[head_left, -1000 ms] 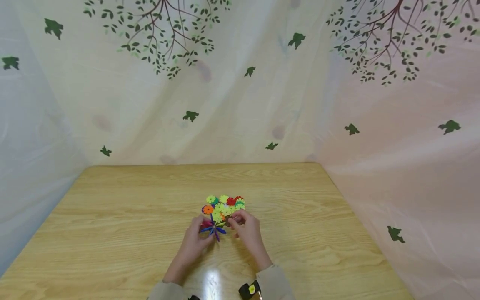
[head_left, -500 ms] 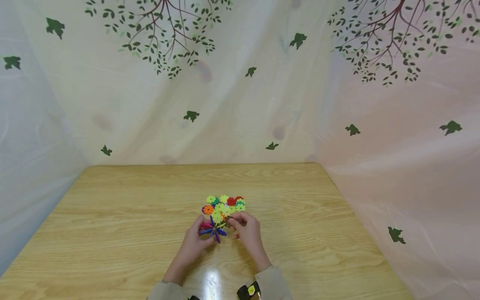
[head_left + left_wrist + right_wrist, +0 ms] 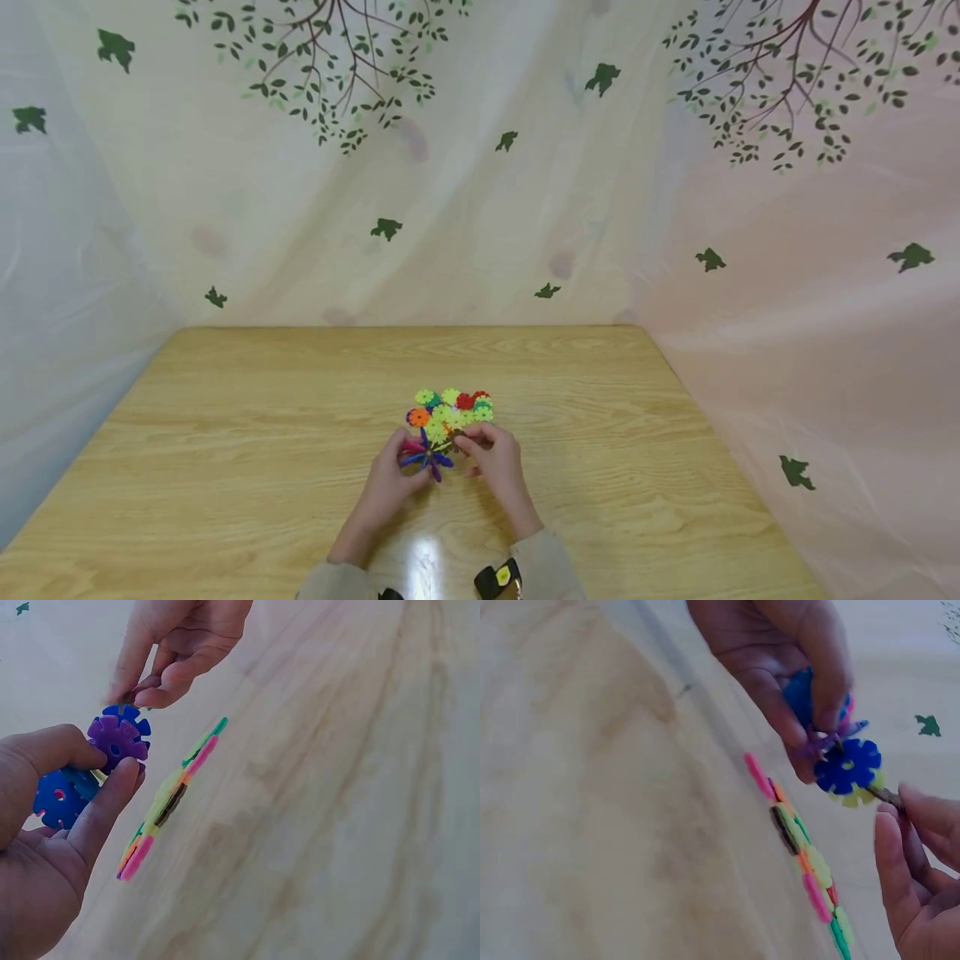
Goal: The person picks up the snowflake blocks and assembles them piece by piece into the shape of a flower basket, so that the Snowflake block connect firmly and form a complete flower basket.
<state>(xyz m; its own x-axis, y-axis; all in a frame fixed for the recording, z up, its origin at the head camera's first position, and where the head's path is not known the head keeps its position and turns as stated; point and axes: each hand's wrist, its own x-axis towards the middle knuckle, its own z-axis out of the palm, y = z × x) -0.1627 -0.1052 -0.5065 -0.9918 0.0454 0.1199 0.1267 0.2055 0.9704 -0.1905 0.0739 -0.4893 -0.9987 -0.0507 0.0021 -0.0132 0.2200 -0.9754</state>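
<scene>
Slotted plastic snowflake discs are joined into a star-like cluster (image 3: 427, 457) of blue, purple and pink pieces. My left hand (image 3: 387, 473) grips it between thumb and fingers. In the left wrist view a purple disc (image 3: 116, 742) and a blue disc (image 3: 61, 799) show at the thumb and fingers. My right hand (image 3: 497, 460) pinches a brown disc (image 3: 886, 798) edge-on. This brown disc meets the cluster beside a dark blue disc (image 3: 847, 766) and a yellow disc (image 3: 853, 799). My fingers hide part of the cluster.
Just beyond the hands, loose discs lie in a flat group: yellow (image 3: 441, 413), red (image 3: 465, 402) and orange (image 3: 417, 417), with some green. They rest on the wood-grain table (image 3: 225, 450). A leaf-printed curtain (image 3: 450, 183) hangs behind and beside it.
The held cluster has tilted slightly, and both hands keep their grip in nearly the same place. The head view has shifted a little. The loose discs lie as before.
</scene>
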